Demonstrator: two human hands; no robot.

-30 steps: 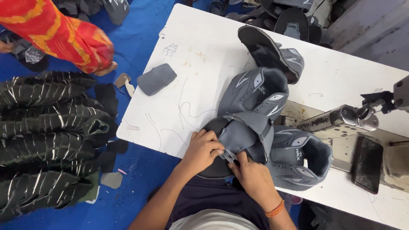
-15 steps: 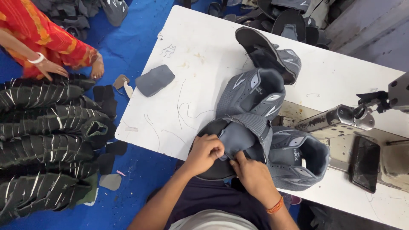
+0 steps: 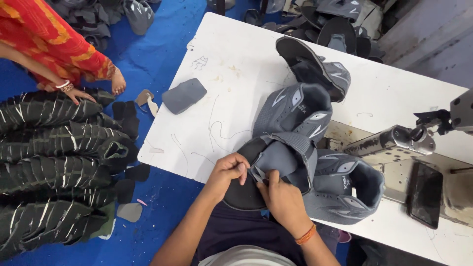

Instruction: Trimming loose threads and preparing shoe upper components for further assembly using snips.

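Note:
A grey shoe upper (image 3: 288, 160) with a black lining lies at the near edge of the white table (image 3: 236, 88). My left hand (image 3: 227, 172) pinches its folded edge from the left. My right hand (image 3: 281, 199), with an orange band at the wrist, grips the same edge from below. Both hands are closed on the fabric, thumbs almost touching. More grey shoe uppers are piled behind it (image 3: 300, 108) and to its right (image 3: 347, 189).
A sewing machine arm (image 3: 394, 140) and a dark phone (image 3: 424, 194) sit at the right. A loose grey piece (image 3: 184, 95) lies on the table's left. Stacks of black uppers (image 3: 54, 162) cover the blue floor. A person in red (image 3: 49, 44) crouches there.
The person in red has shifted left and reaches a hand onto the black stacks. My hands stay on the grey upper, fingers slightly reworked along its edge.

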